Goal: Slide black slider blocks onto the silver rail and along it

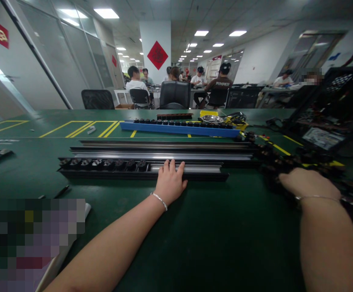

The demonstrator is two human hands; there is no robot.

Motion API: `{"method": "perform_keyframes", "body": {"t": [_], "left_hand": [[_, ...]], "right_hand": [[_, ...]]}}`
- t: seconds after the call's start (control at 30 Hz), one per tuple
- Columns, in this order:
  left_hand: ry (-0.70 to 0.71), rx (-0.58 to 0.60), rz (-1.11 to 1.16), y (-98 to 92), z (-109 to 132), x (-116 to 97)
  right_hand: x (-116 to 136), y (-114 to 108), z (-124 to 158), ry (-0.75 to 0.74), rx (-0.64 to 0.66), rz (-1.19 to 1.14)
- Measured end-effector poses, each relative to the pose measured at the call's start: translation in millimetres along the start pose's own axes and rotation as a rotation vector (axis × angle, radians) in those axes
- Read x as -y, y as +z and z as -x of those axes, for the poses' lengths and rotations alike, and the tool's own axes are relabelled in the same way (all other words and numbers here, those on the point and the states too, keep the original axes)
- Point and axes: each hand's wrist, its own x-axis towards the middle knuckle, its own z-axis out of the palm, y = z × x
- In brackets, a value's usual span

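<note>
My left hand point(170, 182) lies across the front black metal channel point(206, 177), fingers stretched apart over its silvery inside and thumb at the near edge. Left of the fingers, a row of black socket modules point(119, 164) fills that channel; the stretch to the right shows bare metal. At the right, my right hand point(311, 182) reaches into a dark pile of small black socket parts point(275, 158). Its fingers are hidden among them and blurred. Two more long channels point(164, 155) lie parallel just behind the front one.
Farther back lies a blue channel point(176, 129) with black modules, near a metal dish point(212, 119) and cables point(237, 117). A dark rack point(322, 109) stands at the right. A pixelated object point(36, 239) lies front left. Several people sit beyond the green table point(225, 243).
</note>
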Motion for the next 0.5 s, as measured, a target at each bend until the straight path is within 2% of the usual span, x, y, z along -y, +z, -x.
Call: {"method": "perform_keyframes", "body": {"t": [0.03, 0.1, 0.13, 0.2, 0.27, 0.33, 0.5], "left_hand": [[-0.003, 0.003, 0.005, 0.1, 0, 0], [-0.003, 0.002, 0.012, 0.3, -1, 1], [-0.001, -0.002, 0.014, 0.4, -1, 1], [0.005, -0.017, 0.014, 0.1, -1, 3], [0.013, -0.038, 0.012, -1.3, -1, 4], [0.031, -0.057, 0.009, -4.6, -2, 5], [0.027, -0.007, 0.001, -22.0, -8, 15]], "right_hand": [[18, -3, 13, -0.067, 0.008, 0.018], [56, -2, 40, -0.373, -0.011, -0.116], [75, 2, 54, -0.542, -0.035, -0.210], [103, 16, 78, -0.765, -0.057, -0.273], [119, 31, 94, -0.861, -0.029, -0.260], [124, 42, 102, -0.887, 0.023, -0.219], [121, 45, 103, -0.896, 0.070, -0.167]]}}
